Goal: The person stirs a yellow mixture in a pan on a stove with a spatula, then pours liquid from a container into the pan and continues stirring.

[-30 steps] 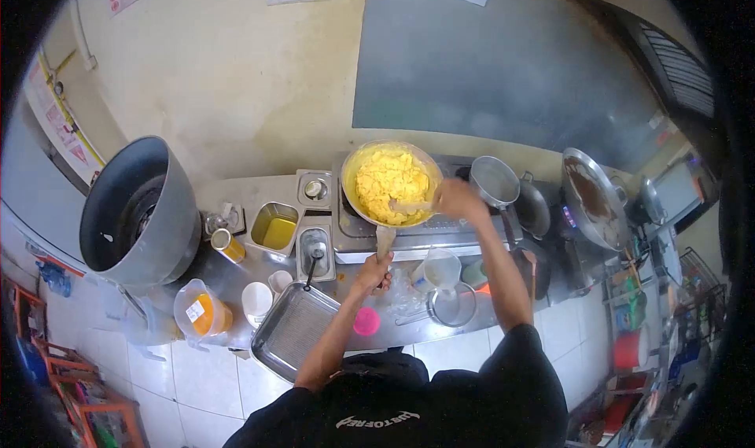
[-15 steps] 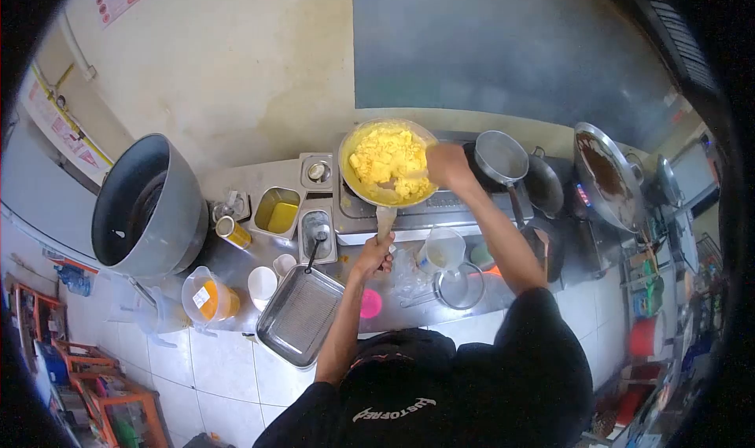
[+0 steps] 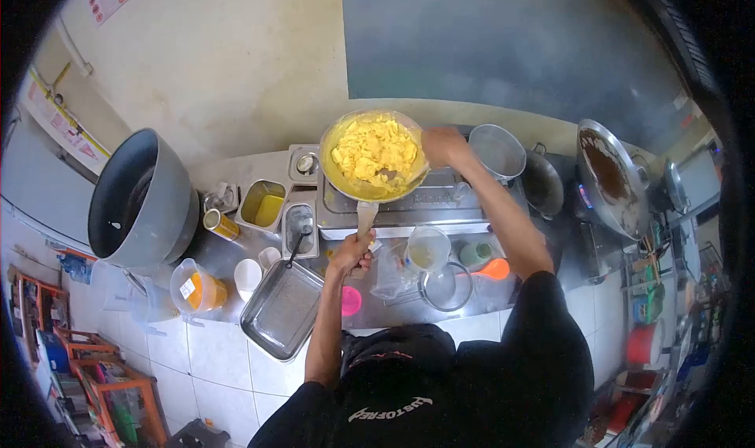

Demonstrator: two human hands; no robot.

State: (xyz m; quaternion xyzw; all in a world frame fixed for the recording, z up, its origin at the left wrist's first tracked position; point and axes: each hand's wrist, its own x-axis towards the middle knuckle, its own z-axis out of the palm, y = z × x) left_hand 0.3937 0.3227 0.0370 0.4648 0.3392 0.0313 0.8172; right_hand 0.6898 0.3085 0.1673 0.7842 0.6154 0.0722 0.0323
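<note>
A frying pan (image 3: 351, 188) full of yellow scrambled eggs (image 3: 375, 145) is over the gas stove (image 3: 440, 206). My left hand (image 3: 351, 254) is wrapped round its pale, worn handle (image 3: 366, 216), which points toward me. At the pan's right rim, my right hand (image 3: 445, 147) is closed on a spatula (image 3: 422, 171). Its lower end reaches down along the inside of the rim, while the grip is hidden in my fist. A dark bare patch of pan shows among the eggs near the spatula.
Right of the pan stand a sieve (image 3: 498, 151), a dark wok (image 3: 543, 184) and a large brown-stained wok (image 3: 607, 176). In front are a plastic jug (image 3: 428, 248), a strainer (image 3: 447, 287) and an orange ladle (image 3: 495, 269). Left are a wire-racked tray (image 3: 285, 306), metal containers (image 3: 264, 206) and a big grey pot (image 3: 145, 200).
The whole view has shifted, so most things sit further left. My right hand and the spatula have moved slightly right relative to the pan, and the eggs lie differently.
</note>
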